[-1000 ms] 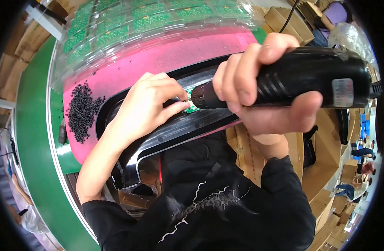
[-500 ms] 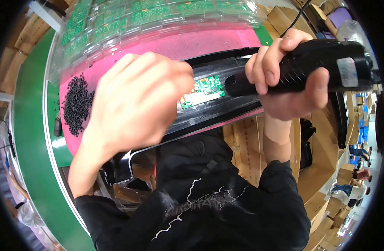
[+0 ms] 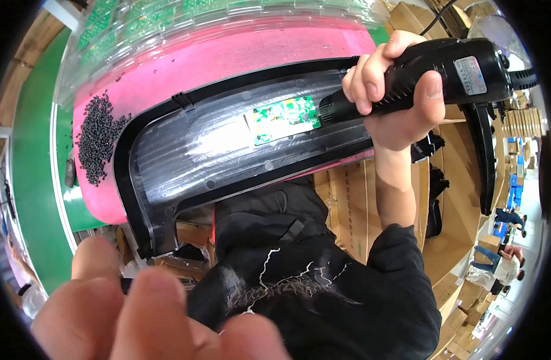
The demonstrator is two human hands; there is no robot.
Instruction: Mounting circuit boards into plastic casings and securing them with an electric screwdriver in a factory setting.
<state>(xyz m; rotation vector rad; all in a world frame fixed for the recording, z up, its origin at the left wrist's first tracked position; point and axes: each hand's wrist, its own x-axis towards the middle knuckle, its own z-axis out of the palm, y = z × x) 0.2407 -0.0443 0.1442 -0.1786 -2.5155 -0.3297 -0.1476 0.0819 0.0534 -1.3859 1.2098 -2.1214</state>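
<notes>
My right hand [image 3: 395,90] is closed around a black corded electric screwdriver [image 3: 434,69], held nearly level. Its tapered nose is at the right end of a green circuit board [image 3: 284,121]; whether the bit touches it is hidden. The board lies inside a long black plastic housing [image 3: 194,162] with raised edges and a rounded left end. Very near the camera at the lower left, my left hand [image 3: 149,324] is large and blurred, with bent fingers. I cannot make out anything in it.
Small black screws [image 3: 97,141] form a loose pile on the pink mat [image 3: 185,75], left of the housing. Clear plastic trays of green boards [image 3: 227,15] stand along the back. Cardboard boxes [image 3: 359,210] are at the right, and people are in the far right background.
My left hand has left the circuit board and come back toward the camera at the lower left, uncovering the housing's left part. The screwdriver's nose stays by the board's right end.
</notes>
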